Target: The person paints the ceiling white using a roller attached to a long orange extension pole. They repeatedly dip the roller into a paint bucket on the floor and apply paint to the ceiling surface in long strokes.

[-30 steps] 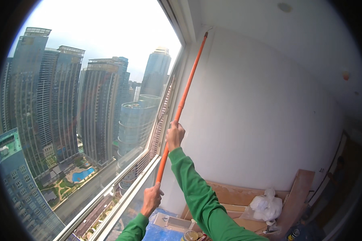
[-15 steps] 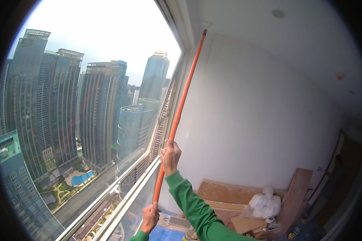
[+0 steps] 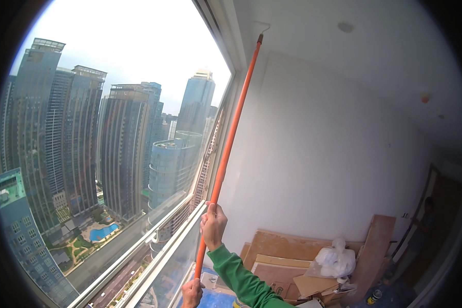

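Both my hands grip a long orange extension pole (image 3: pixel 233 134) that slants up beside the window. My right hand (image 3: pixel 214 226), in a green sleeve, is closed around it at mid-height. Lower down, my left hand (image 3: pixel 192 293) wraps the pole near its bottom end, partly cut by the lower edge. A dark brown tip (image 3: pixel 260 38) ends the pole, and a thin wire roller frame (image 3: pixel 266 27) reaches from it to the white ceiling. The roller's sleeve is hard to make out against the ceiling.
The window frame (image 3: pixel 177 226) runs close along the left, with tall buildings outside. Boards (image 3: pixel 282 244), cardboard and a white plastic bag (image 3: pixel 335 261) lean or lie by the white wall (image 3: pixel 323 143). Blue sheeting (image 3: pixel 215 299) covers floor. A person (image 3: pixel 426 223) stands dimly at the right.
Both hands and the pole's lower part have come down in the view. The roller end has shifted along the ceiling, away from the wall's top edge. Both hands keep their grip.
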Demonstrator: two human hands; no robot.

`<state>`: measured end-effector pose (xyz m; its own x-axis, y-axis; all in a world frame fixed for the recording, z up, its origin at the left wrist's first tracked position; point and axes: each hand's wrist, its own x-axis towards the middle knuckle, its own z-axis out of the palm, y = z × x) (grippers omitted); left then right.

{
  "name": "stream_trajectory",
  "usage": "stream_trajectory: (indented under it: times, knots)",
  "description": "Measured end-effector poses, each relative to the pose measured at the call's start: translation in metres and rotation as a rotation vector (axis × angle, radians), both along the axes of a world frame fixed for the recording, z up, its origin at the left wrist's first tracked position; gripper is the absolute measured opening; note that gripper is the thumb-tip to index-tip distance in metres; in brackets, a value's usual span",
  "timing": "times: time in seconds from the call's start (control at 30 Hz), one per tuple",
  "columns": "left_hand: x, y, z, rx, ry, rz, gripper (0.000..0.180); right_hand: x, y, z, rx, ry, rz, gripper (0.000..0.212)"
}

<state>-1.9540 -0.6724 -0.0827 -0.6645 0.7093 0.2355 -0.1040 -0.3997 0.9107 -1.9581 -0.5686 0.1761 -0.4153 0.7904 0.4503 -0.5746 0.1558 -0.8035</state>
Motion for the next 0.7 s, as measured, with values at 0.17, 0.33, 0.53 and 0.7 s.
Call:
stream_trajectory:
  times: [0.17, 0.33, 0.53, 0.7]
  knots:
    - [0.005, -0.015, -0.044, 0.022, 0.594, 0.261, 0.017, 0.008, -0.025, -0.024, 0.066, -0.001, -0.006, 0.039]
    - [0.016, -0.03, -0.075, 0.02, 0.694, 0.304, 0.017, 0.02, -0.052, -0.039, 0.077, 0.005, 0.002, 0.037]
    - [0.028, -0.04, -0.097, 0.05, 0.822, 0.353, 0.017, 0.041, -0.074, -0.053, 0.085, 0.005, -0.003, 0.037]
    - [0.041, -0.034, -0.126, 0.102, 0.872, 0.42, 0.014, 0.051, -0.074, -0.069, 0.095, -0.042, -0.047, 0.04]
